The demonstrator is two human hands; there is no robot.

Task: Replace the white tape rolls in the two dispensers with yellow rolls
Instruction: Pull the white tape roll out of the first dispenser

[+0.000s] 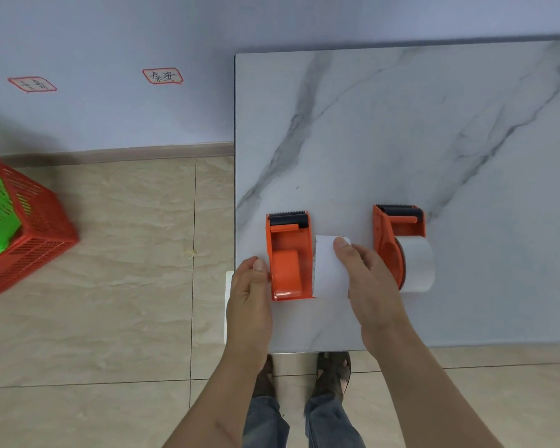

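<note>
White roll [329, 266] under right hand [366, 279]; left hand [249, 292] against orange dispenser [288, 260].

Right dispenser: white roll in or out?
In: the white roll sits mounted on the right dispenser, untouched by the hands.

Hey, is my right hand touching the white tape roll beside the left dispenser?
Touching. The head view shows the right hand lying over the white tape roll, thumb pressed on its top edge, with no gap between them.
</note>
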